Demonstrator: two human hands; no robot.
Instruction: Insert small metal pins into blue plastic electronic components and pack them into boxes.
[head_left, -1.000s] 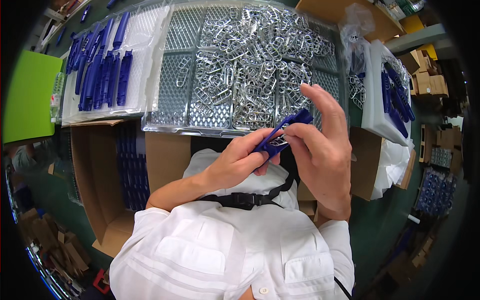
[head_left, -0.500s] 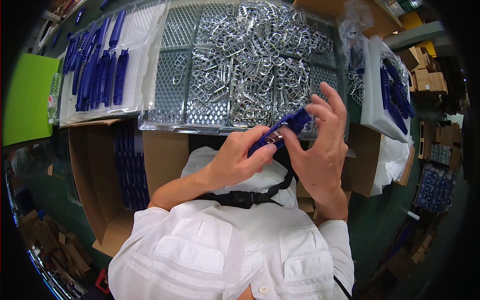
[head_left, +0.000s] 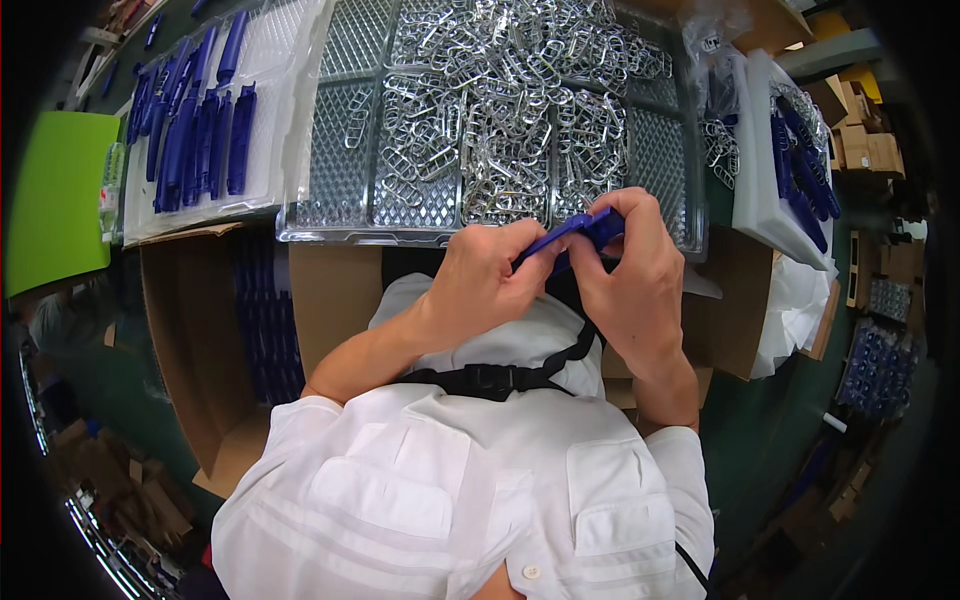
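Observation:
A long, dark blue plastic part (head_left: pixel 572 228) is held by both hands just past the near edge of a clear plastic tray (head_left: pixel 335 205). My left hand (head_left: pixel 488 265) pinches its left end between thumb and fingers. Curled round its wider right end are the thumb and fingers of my right hand (head_left: pixel 632 280). The part's inner side is mostly hidden now. Many loose shiny metal loops (head_left: pixel 520 110) with crossbars are heaped in the tray's compartments, just beyond my hands.
At the left, blue plastic parts (head_left: pixel 205 140) lie on a white tray beside a green panel (head_left: pixel 60 190). Below stands a cardboard box (head_left: pixel 185 340) with stacked blue parts. To the right, white foam (head_left: pixel 755 160) bears more blue pieces.
My right hand's raised, spread fingers have come down and closed round the right end of the blue part. The part has turned, hiding the metal piece seen in it before.

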